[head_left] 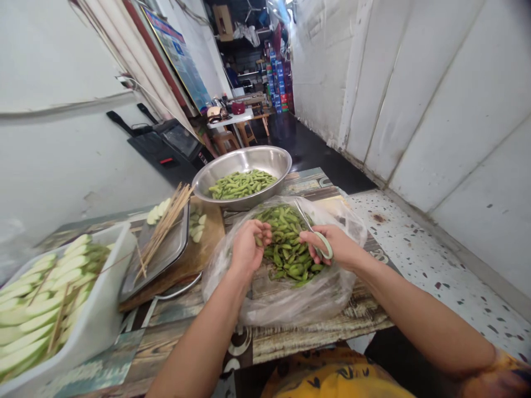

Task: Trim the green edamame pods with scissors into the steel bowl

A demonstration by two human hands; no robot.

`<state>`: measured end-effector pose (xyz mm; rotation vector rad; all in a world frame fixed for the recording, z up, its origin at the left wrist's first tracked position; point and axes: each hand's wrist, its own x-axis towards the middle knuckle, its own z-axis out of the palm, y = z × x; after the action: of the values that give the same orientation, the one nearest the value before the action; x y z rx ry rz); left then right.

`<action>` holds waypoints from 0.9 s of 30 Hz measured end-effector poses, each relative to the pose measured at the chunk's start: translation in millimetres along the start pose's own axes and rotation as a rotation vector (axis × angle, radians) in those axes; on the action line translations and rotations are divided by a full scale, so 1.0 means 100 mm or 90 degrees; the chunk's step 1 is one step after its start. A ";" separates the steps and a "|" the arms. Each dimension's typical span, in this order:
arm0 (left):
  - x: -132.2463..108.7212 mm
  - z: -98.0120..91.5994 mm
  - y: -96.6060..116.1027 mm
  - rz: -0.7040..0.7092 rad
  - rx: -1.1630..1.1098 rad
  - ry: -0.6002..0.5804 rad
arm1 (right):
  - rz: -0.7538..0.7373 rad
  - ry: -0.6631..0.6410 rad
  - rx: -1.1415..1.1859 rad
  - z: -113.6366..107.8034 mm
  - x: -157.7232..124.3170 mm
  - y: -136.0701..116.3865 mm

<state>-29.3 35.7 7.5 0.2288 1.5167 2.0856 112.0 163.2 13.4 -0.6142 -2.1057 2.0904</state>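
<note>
A clear plastic bag (290, 301) full of green edamame pods (290, 257) lies open on the table in front of me. My left hand (248, 247) is closed at the bag's left rim, its fingertips pinching a pod (259, 240). My right hand (334, 246) grips scissors (317, 237) with pale green handles; the blades point up and left over the pods. Behind the bag stands a steel bowl (265, 157) holding several trimmed pods (243, 184).
A metal tray (166, 254) with wooden skewers (166, 226) rests on a wooden board (207, 243) to the left. A white tub (95, 320) of skewered pale green slices sits at far left. The wall runs close on the left; speckled floor and a white wall on the right.
</note>
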 end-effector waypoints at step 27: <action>0.17 -0.12 -0.18 0.256 0.476 -0.097 | 0.050 -0.123 -0.080 0.00 -0.01 0.02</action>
<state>-43.0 38.0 -16.0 1.0093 2.2253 1.6093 113.6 162.7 11.7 -0.5361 -2.3686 2.1513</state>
